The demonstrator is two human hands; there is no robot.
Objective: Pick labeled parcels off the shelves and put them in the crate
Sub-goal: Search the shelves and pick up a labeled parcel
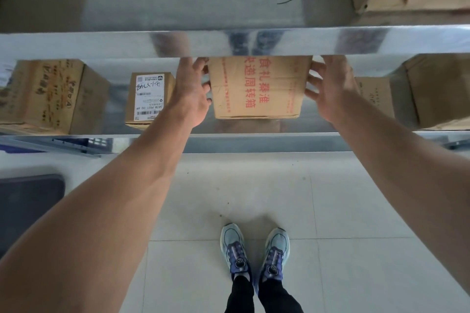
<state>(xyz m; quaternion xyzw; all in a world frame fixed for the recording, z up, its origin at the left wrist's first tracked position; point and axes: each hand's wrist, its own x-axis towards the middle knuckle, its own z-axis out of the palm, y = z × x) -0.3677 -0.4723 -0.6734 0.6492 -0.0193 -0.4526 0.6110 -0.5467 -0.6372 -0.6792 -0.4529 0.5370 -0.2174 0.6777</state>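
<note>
A brown cardboard box with red printing (259, 86) sits on the middle metal shelf, its far end hidden under the shelf beam above. My left hand (192, 89) is at the box's left side with fingertips touching its edge. My right hand (329, 84) is at the right side, fingers spread, their tips against that side. Left of it stands a smaller parcel with a white shipping label (150, 99), which neither hand touches.
The upper shelf's beam (76, 46) runs across just above my hands. A scribbled-on carton (43, 94) stands far left and more cartons (440, 89) at the right. A dark flat object (28, 206) lies on the tiled floor at left. My shoes (254, 251) stand below.
</note>
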